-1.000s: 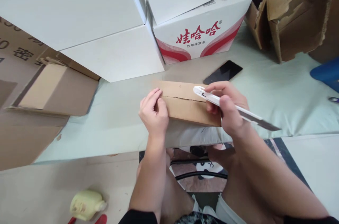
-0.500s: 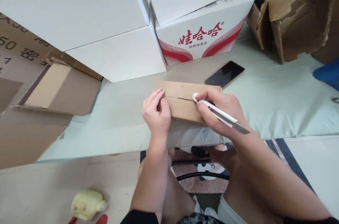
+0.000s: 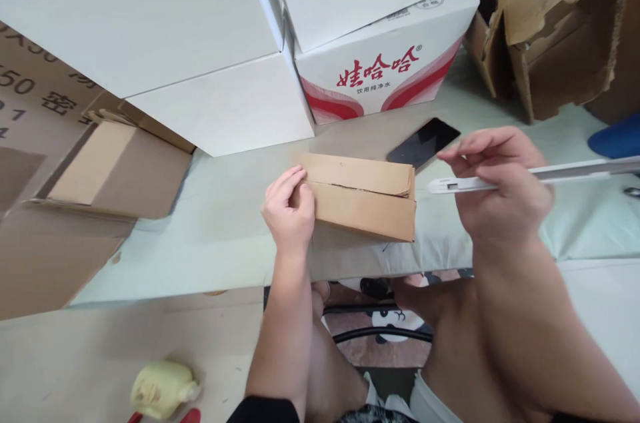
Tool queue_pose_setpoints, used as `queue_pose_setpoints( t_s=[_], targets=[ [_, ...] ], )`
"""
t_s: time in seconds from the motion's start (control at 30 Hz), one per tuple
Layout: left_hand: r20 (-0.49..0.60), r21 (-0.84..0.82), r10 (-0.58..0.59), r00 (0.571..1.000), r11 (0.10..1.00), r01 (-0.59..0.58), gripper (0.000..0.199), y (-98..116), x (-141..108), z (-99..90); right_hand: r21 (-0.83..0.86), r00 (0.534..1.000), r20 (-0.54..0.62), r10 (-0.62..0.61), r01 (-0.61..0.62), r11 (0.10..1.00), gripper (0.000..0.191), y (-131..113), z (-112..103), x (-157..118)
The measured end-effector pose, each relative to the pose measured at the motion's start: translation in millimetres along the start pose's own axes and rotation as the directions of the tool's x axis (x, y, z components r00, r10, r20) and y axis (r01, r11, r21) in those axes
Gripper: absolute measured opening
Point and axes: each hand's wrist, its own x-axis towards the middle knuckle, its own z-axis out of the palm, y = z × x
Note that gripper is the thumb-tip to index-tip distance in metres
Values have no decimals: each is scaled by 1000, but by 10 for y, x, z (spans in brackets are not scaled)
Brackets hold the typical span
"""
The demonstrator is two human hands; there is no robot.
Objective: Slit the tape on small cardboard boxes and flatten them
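Note:
A small brown cardboard box lies near the front edge of the cloth-covered surface, a slit running along its top between the flaps. My left hand is closed around the box's left end, thumb in front and fingers over the top. Out to the right of the box, my right hand holds a white utility knife in the air. The knife's handle end points left towards the box, and its other end reaches past the right picture edge. Behind the box lies a dark smartphone.
White boxes and a white carton with red lettering stand at the back. Torn cardboard boxes are at the back right, beside a blue object. More cardboard stands left. A yellow bottle lies on the floor.
My right hand has come off the box and moved right with the utility knife, uncovering the box's right end. My left hand keeps its hold and has shifted slightly left.

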Motion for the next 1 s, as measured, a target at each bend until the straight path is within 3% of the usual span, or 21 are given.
queue_pose_setpoints(
  t_s=[0.1,0.17,0.27,0.37,0.47,0.53,0.6,0.67,0.73,0.83,1.0],
  targets=[
    [-19,-34,-7,1000,999,6,26,-43,26,-1,-307,997,-43,57,-67,949,15,178,-66,32],
    [-27,-47,-18,999,999,17,26,-59,36,-4,-552,983,33,180,-132,824,10,303,-104,44],
    [-33,-47,-26,999,999,25,26,-60,39,-9,-817,896,175,408,-100,569,16,452,-143,62],
    [-33,-43,-20,999,999,18,25,-48,31,-6,-948,803,211,557,29,318,31,541,-174,83],
    [-24,-38,-13,1000,999,12,25,-38,22,4,-964,761,233,606,100,245,37,552,-200,104],
    [-20,-39,-11,1000,999,10,25,-33,19,10,-967,754,231,615,106,233,37,505,-201,108],
    [-20,-43,-8,1000,999,7,25,-28,18,12,-965,796,206,569,70,252,37,418,-181,101],
    [-17,-43,-6,1000,999,5,25,-24,19,10,-935,874,178,452,6,356,36,317,-143,83],
    [-8,-36,-2,1000,999,2,25,-22,20,7,-850,922,201,332,-4,527,34,235,-99,54],
    [15,-27,4,1000,1000,-4,25,-21,22,1,-701,901,375,217,123,702,31,184,-45,1],
    [34,-59,-7,999,998,9,24,-11,27,-7,-634,840,522,148,266,726,34,194,-13,-60]
  ],
)
